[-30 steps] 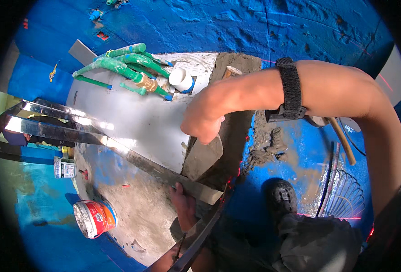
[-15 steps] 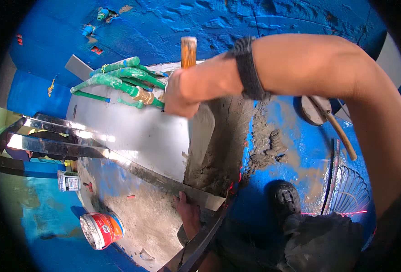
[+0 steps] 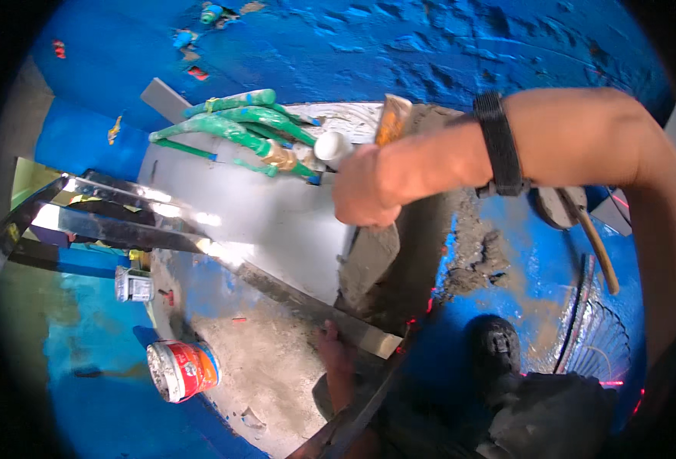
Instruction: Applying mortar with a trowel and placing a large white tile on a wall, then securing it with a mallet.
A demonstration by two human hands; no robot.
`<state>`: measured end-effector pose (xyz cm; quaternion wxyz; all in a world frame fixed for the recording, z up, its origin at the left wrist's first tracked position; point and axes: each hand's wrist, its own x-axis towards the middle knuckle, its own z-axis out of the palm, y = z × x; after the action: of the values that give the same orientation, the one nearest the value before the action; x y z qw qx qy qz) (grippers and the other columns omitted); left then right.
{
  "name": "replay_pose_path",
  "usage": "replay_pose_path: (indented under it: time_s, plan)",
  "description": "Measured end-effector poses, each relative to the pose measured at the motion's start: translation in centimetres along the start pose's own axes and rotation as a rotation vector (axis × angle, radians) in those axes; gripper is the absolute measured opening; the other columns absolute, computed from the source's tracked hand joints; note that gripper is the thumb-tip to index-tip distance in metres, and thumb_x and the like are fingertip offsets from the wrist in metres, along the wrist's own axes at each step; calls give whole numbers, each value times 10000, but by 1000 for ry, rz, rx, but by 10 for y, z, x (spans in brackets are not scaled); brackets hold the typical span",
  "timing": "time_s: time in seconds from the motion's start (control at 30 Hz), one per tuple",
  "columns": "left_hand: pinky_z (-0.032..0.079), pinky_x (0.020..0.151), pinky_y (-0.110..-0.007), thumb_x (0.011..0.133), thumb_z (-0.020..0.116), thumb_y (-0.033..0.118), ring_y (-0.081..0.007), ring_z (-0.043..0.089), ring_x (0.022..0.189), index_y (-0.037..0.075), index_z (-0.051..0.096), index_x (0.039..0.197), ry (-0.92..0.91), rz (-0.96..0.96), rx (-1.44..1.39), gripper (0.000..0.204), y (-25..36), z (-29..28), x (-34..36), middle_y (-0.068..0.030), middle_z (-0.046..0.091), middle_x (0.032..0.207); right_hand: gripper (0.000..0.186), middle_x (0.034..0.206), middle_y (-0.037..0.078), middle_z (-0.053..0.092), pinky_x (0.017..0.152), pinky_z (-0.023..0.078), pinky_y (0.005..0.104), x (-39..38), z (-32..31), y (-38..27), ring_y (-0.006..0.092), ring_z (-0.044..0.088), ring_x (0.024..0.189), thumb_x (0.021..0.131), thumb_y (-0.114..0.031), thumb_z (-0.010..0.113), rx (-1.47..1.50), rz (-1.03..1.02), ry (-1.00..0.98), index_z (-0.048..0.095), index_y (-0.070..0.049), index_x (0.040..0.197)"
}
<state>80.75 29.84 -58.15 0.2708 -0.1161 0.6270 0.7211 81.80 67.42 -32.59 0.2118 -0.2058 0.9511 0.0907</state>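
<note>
Wooden trowel handle [image 3: 393, 122], rough mortar [image 3: 420, 237], glossy metal bar [image 3: 235, 262]

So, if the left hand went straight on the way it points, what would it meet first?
Probably the long straight bar, just beyond the left hand; depth is unclear there, so the two may already be touching.

Half a second ago the right hand [image 3: 365, 187] hides the white pipe [image 3: 332, 147]; now it is moved back toward the person, and the white pipe shows again beside it. The trowel blade [image 3: 372, 264] is also pulled farther from the white pipe. The wooden handle [image 3: 394, 121] no longer rises beyond the white pipe but leans to its right, and more of it shows than one second ago.
</note>
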Motion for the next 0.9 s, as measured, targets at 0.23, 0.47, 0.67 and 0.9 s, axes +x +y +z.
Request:
replay_pose_path:
  time_s: [0.23,0.47,0.67,0.9]
  plan:
    - [561,915,-488,1109,515,214,-325,641,1077,66,468,1396,93,-23,-98,327,7,19,-14,-145,621,1238,237,1018,101,789,737,624,510,38,9,-8,339,752,982,881,-289,719,-49,-118,6,808,-123,1026]
    - [529,1021,-485,1102,515,155,-270,626,1145,115,410,1478,18,-59,-165,393,0,15,-9,-111,605,1294,263,990,104,785,649,613,544,36,30,25,336,754,959,845,-318,742,-121,6,-34,809,-103,981]
    - [527,1025,-495,1103,509,161,-285,613,1147,110,428,1457,49,-18,-78,367,-4,-7,-6,-114,602,1293,271,968,79,783,706,608,527,10,48,106,347,754,971,768,-352,784,-22,108,92,811,-152,950]
    - [523,1029,-500,1107,508,173,-301,607,1182,91,417,1484,-44,-58,-117,396,15,22,-16,-124,586,1343,428,1213,151,744,951,584,503,-40,45,155,361,698,1157,839,-409,759,-146,375,-205,778,-93,1126]
